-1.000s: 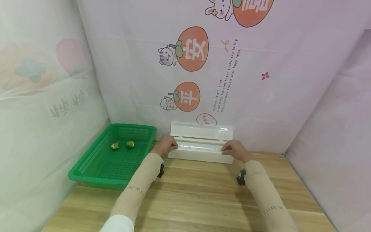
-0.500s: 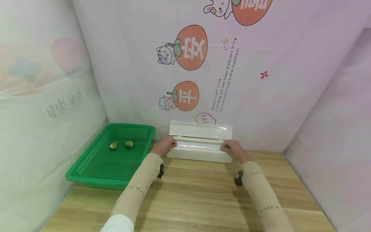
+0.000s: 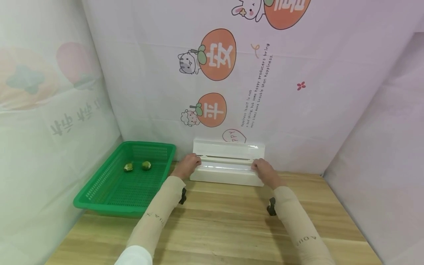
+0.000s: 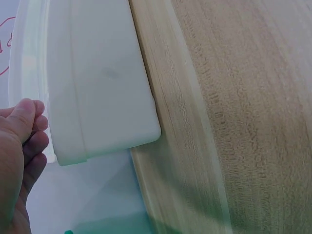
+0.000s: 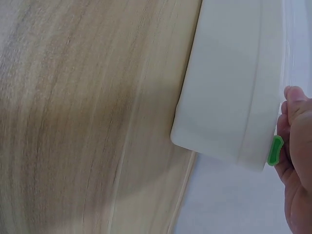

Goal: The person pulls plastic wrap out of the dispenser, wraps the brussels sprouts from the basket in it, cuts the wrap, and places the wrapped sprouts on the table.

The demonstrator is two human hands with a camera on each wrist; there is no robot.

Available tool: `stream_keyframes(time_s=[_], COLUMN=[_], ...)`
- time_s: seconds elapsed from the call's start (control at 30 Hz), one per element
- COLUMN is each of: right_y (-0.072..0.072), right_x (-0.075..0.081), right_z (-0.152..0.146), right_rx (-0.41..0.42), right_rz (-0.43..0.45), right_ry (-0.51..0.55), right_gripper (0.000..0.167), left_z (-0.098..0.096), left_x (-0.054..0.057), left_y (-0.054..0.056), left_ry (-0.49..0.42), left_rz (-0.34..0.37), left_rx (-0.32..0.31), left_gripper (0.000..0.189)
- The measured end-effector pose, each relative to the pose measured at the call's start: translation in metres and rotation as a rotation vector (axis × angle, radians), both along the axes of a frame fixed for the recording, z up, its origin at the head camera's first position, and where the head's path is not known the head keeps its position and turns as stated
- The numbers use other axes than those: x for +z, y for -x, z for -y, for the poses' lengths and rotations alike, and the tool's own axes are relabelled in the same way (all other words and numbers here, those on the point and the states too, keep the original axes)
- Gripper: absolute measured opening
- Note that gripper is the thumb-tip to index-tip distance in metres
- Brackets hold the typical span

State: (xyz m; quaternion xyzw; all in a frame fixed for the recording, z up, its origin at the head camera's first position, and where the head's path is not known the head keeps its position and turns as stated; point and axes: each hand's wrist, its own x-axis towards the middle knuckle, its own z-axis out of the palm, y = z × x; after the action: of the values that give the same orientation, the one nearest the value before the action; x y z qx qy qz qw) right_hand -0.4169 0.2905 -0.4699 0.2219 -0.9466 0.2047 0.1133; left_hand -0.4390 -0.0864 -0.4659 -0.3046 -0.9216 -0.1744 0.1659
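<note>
A long white cling film dispenser stands at the back of the table, its clear lid raised against the wall cloth. Glossy transparent cling film shows across its opening. My left hand is at the dispenser's left end, thumb pressed on curled fingers, pinching the film's edge. At the other end my right hand pinches the film the same way. In the right wrist view a small green piece shows between the dispenser's corner and my fingers. The film between the fingertips is hardly visible.
A green plastic basket sits left of the dispenser, close to my left forearm. Two small green-and-white items lie in it. Cloth walls with cartoon prints enclose the wooden table at the back and sides.
My right fingers have drawn in and moved slightly back toward the dispenser's rear edge. The left hand has barely moved, and the whole view has shifted a little.
</note>
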Motion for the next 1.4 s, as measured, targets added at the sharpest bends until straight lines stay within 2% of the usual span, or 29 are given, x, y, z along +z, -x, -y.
stream_keyframes(time_s=[0.27, 0.53, 0.87, 1.13, 1.27, 1.4], right_y=[-0.002, -0.006, -0.015, -0.027, -0.032, -0.038], right_x=[0.003, 0.015, 0.031, 0.044, 0.052, 0.061], right_z=[0.001, 0.001, 0.003, 0.003, 0.004, 0.005], right_rx=[0.025, 0.065, 0.043, 0.05, 0.049, 0.032], right_rz=[-0.092, -0.192, -0.118, -0.101, -0.1, -0.056], right_ry=[-0.011, -0.05, -0.07, -0.051, -0.054, -0.057], right_gripper=[0.006, 0.004, 0.01, 0.009, 0.007, 0.01], left_z=[0.0, 0.005, 0.012, 0.019, 0.02, 0.02], left_x=[0.0, 0.006, 0.019, 0.026, 0.034, 0.041], left_y=[-0.001, -0.003, -0.009, -0.017, -0.024, -0.029], left_ry=[0.091, 0.132, 0.167, 0.182, 0.163, 0.145], left_rz=[-0.072, -0.105, -0.109, -0.195, -0.18, -0.148], left_rx=[0.034, -0.002, -0.04, -0.086, -0.099, -0.084], left_gripper=[0.01, 0.009, 0.018, 0.015, 0.01, 0.009])
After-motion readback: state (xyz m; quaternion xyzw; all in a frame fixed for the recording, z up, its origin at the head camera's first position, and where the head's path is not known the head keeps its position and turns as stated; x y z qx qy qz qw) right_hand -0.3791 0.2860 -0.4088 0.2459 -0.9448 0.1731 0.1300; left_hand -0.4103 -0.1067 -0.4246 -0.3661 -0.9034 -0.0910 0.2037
